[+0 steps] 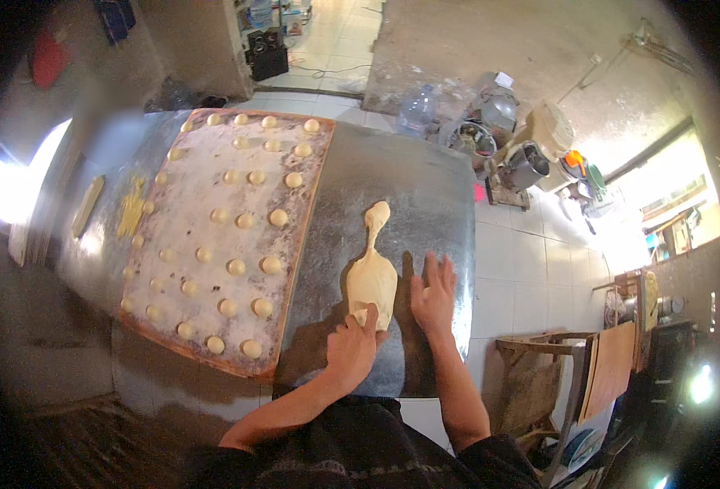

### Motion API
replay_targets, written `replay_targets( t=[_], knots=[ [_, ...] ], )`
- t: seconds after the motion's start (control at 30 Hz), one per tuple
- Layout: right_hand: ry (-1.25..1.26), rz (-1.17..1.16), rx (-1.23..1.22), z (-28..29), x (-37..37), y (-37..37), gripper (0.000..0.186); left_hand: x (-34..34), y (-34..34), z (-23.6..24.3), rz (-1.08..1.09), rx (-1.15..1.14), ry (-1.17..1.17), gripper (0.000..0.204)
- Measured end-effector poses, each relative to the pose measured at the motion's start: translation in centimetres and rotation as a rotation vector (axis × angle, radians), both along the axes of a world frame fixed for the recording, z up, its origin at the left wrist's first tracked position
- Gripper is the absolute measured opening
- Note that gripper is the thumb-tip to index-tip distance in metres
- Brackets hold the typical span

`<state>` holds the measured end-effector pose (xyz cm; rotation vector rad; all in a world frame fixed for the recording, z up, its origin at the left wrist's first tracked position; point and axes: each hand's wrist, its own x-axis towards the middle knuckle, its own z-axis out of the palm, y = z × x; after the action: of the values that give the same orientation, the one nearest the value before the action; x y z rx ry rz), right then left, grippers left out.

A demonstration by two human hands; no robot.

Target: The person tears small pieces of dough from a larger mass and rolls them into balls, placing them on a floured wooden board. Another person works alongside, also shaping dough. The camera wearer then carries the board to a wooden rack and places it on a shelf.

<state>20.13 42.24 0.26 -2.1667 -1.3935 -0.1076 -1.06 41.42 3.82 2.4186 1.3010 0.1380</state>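
Head view: worker at a dark metal worktop (433, 183), bare forearms reaching in from the near side. The dough (372, 281) lies directly ahead, right of the floured board: a broad near part, a narrow neck, a small knob at the far end.

Left hand (350, 352) on the near end of the dough. Its fingers (371, 317) are bent, the index finger reaching over the dough; from here I cannot tell whether they grip or only press. Right hand (434, 306) just right of the dough, apart from it, fingers extended and slightly parted; a pale patch by the thumb is too small to make out. Palm partly hidden; cannot tell whether it touches the worktop.

On the left, the board (205, 191) carries loose rows of pale dough balls (278, 218). Beyond it, a pale strip (88, 206) and a yellow smear (132, 207). A clear jug (416, 112) stands past the far edge.
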Motion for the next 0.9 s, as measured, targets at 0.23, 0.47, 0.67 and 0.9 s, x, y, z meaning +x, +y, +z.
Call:
replay_targets(
  t=[0.23,0.47,0.67,0.9],
  knots=[
    [0.058,-0.217,-0.414,2.9,-2.9,-2.2,0.051,2.1,-0.7,-4.6,-0.017,0.023,-0.066,0.048],
    [0.134,0.386,0.273,13.6,-12.8,10.3,0.013,0.2,-0.7,-8.8,-0.101,-0.175,-0.478,0.039],
    [0.283,0.852,0.659,17.6,-31.5,24.8,0.028,-0.3,0.4,-14.4,-0.250,-0.488,-0.499,0.033],
    [0.744,0.456,0.139,13.3,-28.1,15.7,0.024,-3.5,-1.8,-17.3,-0.165,-0.357,-0.883,0.057]
  ],
)
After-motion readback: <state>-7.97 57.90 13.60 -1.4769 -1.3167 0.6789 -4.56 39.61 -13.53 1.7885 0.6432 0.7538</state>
